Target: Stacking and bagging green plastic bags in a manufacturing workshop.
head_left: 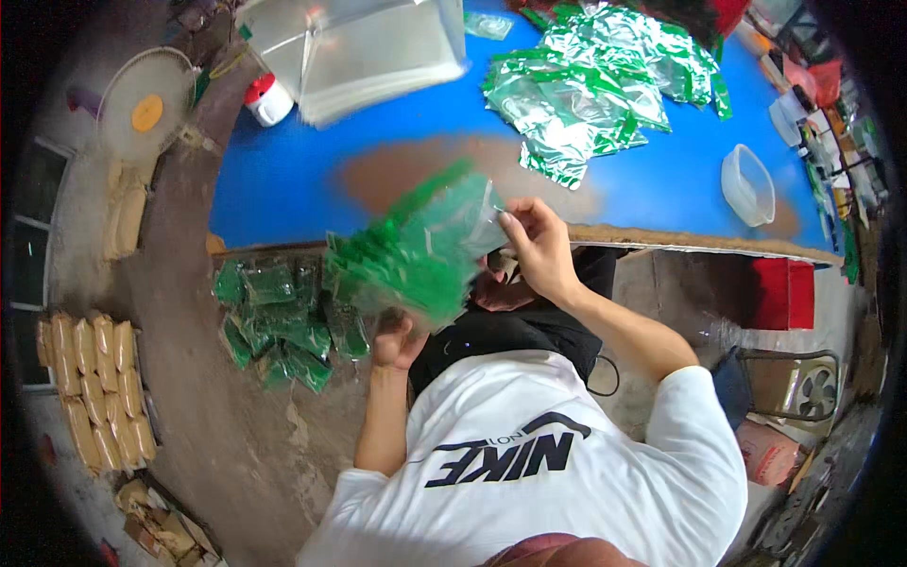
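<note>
I see the right hand (540,248) pinching the edge of a green bunch of clear bags (411,250), held up in front of the person's lap. The left hand (395,342) is at its bottom edge; blur hides if it grips. Lower down, at the left, green packs (283,317) lie in a heap. I guess those are done. On the blue table (283,180) sits a big shiny green-and-silver pile (590,90), maybe left to do. I can't count either heap.
</note>
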### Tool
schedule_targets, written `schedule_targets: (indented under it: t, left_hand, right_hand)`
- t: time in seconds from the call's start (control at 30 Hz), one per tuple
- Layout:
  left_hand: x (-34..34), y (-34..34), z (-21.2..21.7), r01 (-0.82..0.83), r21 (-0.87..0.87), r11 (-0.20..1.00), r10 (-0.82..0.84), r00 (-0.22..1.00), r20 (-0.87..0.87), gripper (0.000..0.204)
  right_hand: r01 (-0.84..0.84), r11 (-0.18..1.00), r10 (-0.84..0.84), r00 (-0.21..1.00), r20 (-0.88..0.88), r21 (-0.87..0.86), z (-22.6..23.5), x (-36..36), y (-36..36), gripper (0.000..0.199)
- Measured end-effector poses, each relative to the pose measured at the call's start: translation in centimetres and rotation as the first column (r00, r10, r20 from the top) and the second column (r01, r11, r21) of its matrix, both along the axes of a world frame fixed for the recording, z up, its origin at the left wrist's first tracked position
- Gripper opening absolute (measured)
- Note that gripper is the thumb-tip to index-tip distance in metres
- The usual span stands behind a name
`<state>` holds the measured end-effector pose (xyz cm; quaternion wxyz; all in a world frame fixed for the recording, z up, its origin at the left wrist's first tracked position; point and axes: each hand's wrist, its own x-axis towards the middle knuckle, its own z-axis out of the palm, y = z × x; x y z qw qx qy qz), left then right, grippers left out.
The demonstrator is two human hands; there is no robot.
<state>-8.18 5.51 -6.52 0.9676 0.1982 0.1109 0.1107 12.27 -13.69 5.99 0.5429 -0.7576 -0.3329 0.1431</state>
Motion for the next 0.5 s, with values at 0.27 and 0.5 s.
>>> schedule_targets:
  t: [0.27, 0.5]
  left_hand:
    - [4.1, -2.8, 3.0, -0.056, 0.166, 0.985, 0.091, 0.973, -0.212, 0.051]
    - [0.9, -1.9, -1.1, -0.074, 0.002, 0.997, 0.074, 0.995, -0.071, 0.056]
  right_hand:
    - [0.386, 0.922, -0.279, 0.687, 0.672, -0.012, -0.4, 15.2, -1.1, 0.054]
    - [0.211, 0.772, 0.307, 0.702, 0.642, -0.6, -1.3, 7.3, -1.2, 0.061]
